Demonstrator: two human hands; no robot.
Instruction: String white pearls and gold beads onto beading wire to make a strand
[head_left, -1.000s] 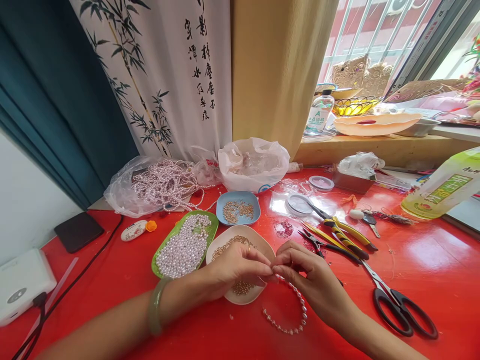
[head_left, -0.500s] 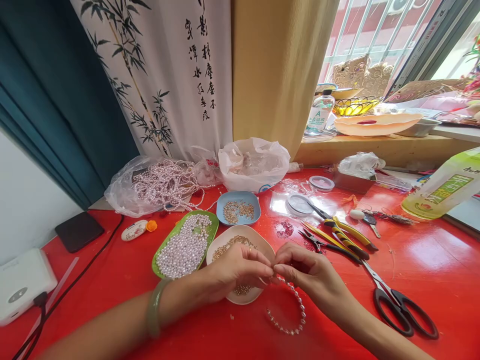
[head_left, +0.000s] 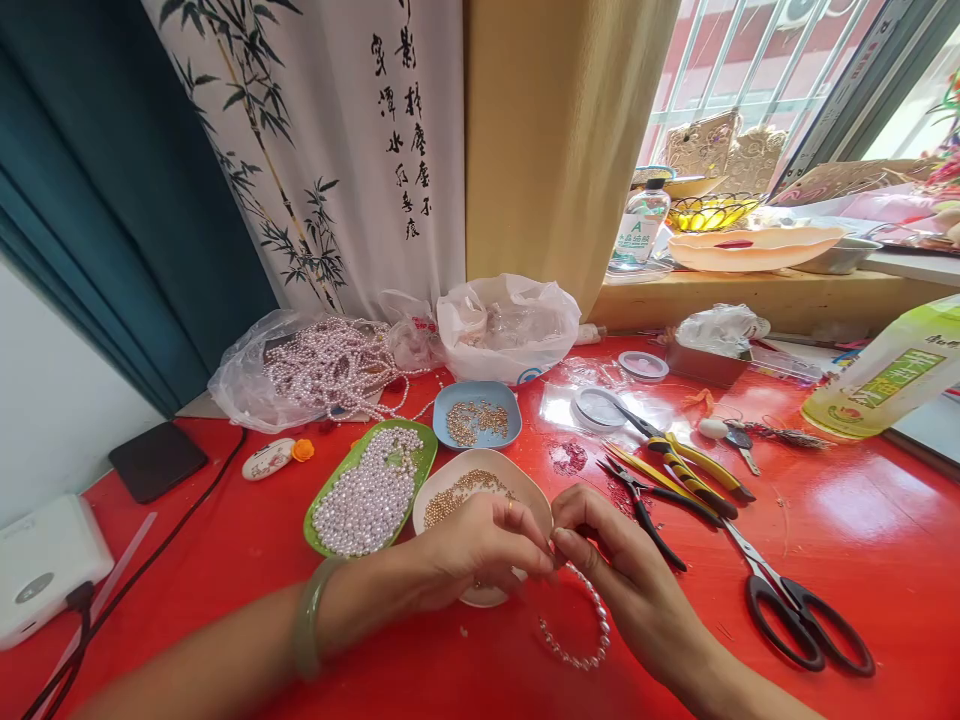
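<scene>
My right hand (head_left: 619, 560) pinches the upper end of a beaded strand (head_left: 602, 622), whose pearly and gold beads hang in a curve over the red tabletop. Its fingertips meet those of my left hand (head_left: 487, 545), which is also closed in a pinch; whatever lies between the left fingers is too small to make out. Under the left hand is a pale dish (head_left: 536, 485) of small gold beads, partly covered by it. Left of that stands a green tray (head_left: 313, 500) full of pearl beads (head_left: 364, 500). A blue dish (head_left: 444, 393) with gold beads sits behind.
Right of my hands lie black-handled pliers (head_left: 652, 525), yellow-and-black pliers (head_left: 686, 475) and scissors (head_left: 810, 620). Bead strands (head_left: 330, 365) spill from a plastic bag at the back, beside a white bag (head_left: 510, 345). A cable (head_left: 161, 545) crosses the left side.
My right hand has shifted slightly, uncovering more of the black pliers' handle. My left hand has moved a little right and down. The strand still hangs from the right fingers.
</scene>
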